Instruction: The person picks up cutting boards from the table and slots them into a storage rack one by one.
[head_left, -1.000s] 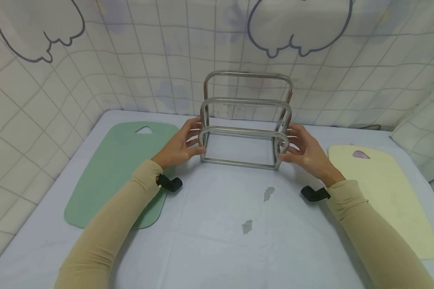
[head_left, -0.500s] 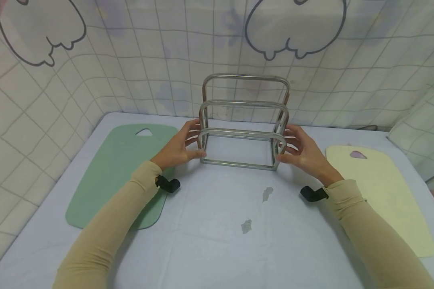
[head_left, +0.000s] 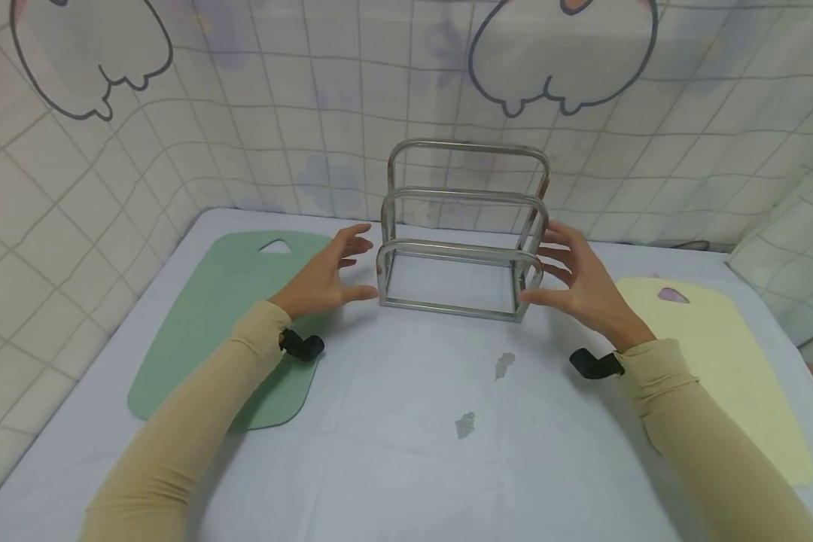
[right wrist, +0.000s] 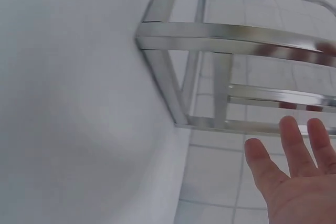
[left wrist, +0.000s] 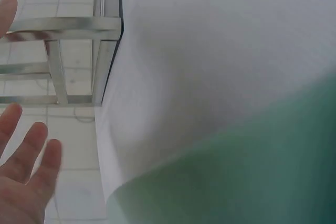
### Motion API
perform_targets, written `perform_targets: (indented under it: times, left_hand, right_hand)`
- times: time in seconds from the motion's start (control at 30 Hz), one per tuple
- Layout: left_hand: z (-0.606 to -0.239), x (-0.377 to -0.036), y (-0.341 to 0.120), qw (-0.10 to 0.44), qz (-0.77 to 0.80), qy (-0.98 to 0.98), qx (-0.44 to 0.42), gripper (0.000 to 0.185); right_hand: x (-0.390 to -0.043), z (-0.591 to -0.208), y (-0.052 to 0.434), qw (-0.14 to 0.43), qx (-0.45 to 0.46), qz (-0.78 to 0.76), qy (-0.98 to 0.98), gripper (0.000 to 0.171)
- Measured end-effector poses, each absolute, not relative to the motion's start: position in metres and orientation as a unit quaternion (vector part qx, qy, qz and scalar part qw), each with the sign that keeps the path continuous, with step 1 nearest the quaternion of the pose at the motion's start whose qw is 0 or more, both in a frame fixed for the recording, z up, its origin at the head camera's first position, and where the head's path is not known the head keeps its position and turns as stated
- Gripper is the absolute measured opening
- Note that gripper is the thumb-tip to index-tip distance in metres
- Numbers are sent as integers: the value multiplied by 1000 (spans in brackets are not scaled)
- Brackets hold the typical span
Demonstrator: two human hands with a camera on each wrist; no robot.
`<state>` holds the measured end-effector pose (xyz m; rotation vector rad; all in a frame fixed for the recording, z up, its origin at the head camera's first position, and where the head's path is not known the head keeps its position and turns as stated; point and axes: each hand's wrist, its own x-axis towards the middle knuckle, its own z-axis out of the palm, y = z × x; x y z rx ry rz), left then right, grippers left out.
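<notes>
A shiny metal rack [head_left: 459, 247] with three upright loops stands on the white-covered table near the back wall. My left hand [head_left: 321, 278] is just off the rack's left side, thumb and fingers spread apart. In the left wrist view a gap shows between those fingers [left wrist: 31, 153] and the metal bars [left wrist: 63, 27]. On the other side my right hand [head_left: 579, 290] is close to the rack's right side, fingers spread and thumb near the front corner. The right wrist view shows its fingers [right wrist: 296, 148] extended below the rack's bars [right wrist: 226, 38], gripping nothing.
A green cutting board [head_left: 226, 309] lies flat at the left, partly under my left forearm. At the right lies a pale yellow cutting board [head_left: 732, 369], partly hidden by my right sleeve. White grid-patterned cloth [head_left: 339, 113] hangs behind and at both sides.
Both hands have let go of the rack. The left hand has drawn away to the left, and the right hand's fingers have spread outward. The rack stays standing in place.
</notes>
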<state>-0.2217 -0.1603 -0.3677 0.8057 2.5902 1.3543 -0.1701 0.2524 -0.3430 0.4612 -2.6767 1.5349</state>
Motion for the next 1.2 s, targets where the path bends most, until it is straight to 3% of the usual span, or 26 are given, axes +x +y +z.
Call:
perform_targets:
  times: [0.5, 0.87, 1.2]
  left_hand:
    - [-359, -215, -186, 51, 410, 881, 230, 89]
    - [-355, -216, -202, 17, 378, 898, 224, 81]
    - [-348, -213, -222, 2, 371, 912, 174, 70]
  right_hand:
    - [-166, -324, 255, 123, 179, 516, -829, 97]
    - [-158, -304, 251, 193, 204, 584, -762, 96]
    - [-153, -297, 246, 231, 258, 623, -701, 86]
